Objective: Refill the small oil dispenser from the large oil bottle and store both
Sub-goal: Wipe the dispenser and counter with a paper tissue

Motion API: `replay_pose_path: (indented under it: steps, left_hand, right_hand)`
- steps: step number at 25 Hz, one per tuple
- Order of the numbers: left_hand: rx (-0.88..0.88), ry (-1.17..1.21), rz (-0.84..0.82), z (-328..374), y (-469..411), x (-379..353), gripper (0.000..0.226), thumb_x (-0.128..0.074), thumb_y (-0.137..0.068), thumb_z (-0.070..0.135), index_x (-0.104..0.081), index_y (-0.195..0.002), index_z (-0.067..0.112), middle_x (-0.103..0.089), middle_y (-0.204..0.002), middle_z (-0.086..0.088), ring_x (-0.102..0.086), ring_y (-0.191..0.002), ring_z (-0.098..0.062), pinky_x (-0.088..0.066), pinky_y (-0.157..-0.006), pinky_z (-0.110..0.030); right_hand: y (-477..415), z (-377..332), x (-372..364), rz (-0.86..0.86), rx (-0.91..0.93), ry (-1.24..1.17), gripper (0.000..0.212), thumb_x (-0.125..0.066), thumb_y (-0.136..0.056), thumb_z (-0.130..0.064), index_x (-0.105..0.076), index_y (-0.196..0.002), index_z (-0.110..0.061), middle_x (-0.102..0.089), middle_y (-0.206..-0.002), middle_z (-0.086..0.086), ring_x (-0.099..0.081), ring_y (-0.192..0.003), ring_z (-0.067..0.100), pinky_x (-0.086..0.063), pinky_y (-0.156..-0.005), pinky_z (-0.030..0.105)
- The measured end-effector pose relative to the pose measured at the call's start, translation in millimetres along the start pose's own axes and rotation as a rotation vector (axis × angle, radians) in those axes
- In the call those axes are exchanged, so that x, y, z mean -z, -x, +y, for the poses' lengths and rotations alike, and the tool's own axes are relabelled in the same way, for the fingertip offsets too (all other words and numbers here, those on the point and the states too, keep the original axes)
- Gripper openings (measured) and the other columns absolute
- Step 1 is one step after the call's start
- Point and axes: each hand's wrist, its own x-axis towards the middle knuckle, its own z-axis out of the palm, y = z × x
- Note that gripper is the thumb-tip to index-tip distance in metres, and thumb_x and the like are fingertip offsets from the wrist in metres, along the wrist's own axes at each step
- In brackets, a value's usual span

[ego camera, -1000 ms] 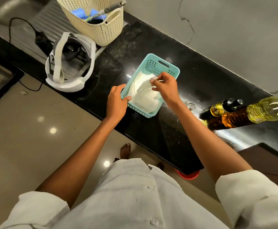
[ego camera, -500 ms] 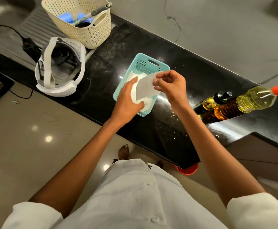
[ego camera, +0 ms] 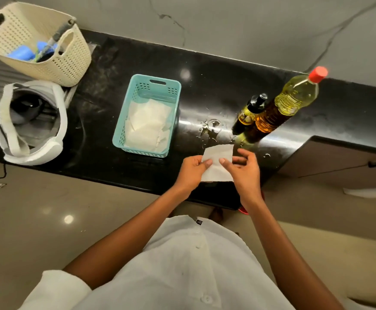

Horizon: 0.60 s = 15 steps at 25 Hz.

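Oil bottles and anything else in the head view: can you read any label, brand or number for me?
None can be read.
Small oil dispenser: label too blurred.
Large oil bottle: amber label band, print too small.
Shirt neck tag: dark, unreadable.
Teal basket, tissue and cream basket: no text seen.

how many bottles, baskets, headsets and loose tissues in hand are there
bottles: 2, large oil bottle, small oil dispenser
baskets: 2, teal basket, cream basket
headsets: 1, headset
tissues in hand: 1, tissue
total: 6
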Motion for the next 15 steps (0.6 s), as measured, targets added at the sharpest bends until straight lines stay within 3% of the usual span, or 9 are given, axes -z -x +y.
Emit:
replay_pose_path:
  steps: [3,5,12,15]
  left_hand:
    - [0.187,-0.021,-0.084,-10,-5,-10,0.03,-0.056,-0.111,0.028,-0.068,-0.131,0.009,-0.075,-0.122,-0.011,-0.074,-0.111,-0.025,-0.065,-0.092,-0.044]
    - [0.207,-0.064,-0.093,-13,-10,-12,0.031,-0.057,-0.111,0.026,-0.067,-0.134,0.007,-0.074,-0.126,-0.01,-0.072,-0.117,-0.026,-0.063,-0.097,-0.047]
    - [0.141,-0.071,-0.025,4,-25,-23,0.026,-0.065,-0.106,0.012,-0.069,-0.129,0.003,-0.075,-0.114,-0.005,-0.073,-0.105,-0.017,-0.066,-0.083,-0.031]
    - [0.124,-0.054,0.006,6,-32,-27,0.024,-0.068,-0.104,0.016,-0.074,-0.121,0.001,-0.077,-0.116,-0.013,-0.076,-0.107,-0.025,-0.067,-0.084,-0.037]
  right_hand:
    - [5,29,17,-0.016,-0.162,-0.084,0.025,-0.082,-0.093,-0.015,-0.072,-0.115,-0.017,-0.077,-0.11,0.004,-0.076,-0.104,0.025,-0.066,-0.082,0.04]
    - [4,37,24,-0.018,-0.19,-0.112,0.016,-0.08,-0.093,-0.012,-0.074,-0.107,-0.017,-0.079,-0.107,0.004,-0.077,-0.102,0.026,-0.067,-0.082,0.045]
    - [-23,29,35,-0.036,-0.183,-0.082,0.016,-0.079,-0.093,-0.007,-0.075,-0.108,-0.008,-0.077,-0.104,0.01,-0.076,-0.101,0.03,-0.064,-0.082,0.047]
    - [-31,26,39,-0.049,-0.151,-0.08,0.017,-0.079,-0.093,-0.008,-0.075,-0.109,-0.009,-0.078,-0.104,0.007,-0.077,-0.1,0.029,-0.066,-0.076,0.037]
